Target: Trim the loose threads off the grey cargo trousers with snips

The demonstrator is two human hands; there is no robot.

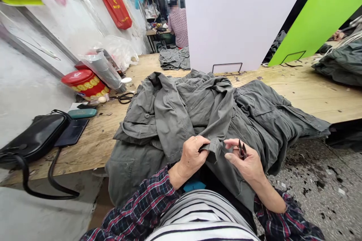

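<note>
Grey-green trousers (181,109) lie bunched over the table's front edge and hang down towards my lap. My left hand (194,156) pinches a hemmed edge of the cloth between thumb and fingers, with loose threads showing at that edge. Just to the right of it, my right hand (246,162) has small dark thread snips (242,150) tucked in the palm, their points upward. The thumb and forefinger of that hand are near the hem; whether they touch a thread is too small to tell.
A black handbag (42,135), a phone (72,132), a teal case (82,113), a red tin (85,83) and black scissors (124,98) sit on the left of the wooden table (305,86). A white board (240,19) and a green board (316,19) stand behind. Another person (178,24) sits far back.
</note>
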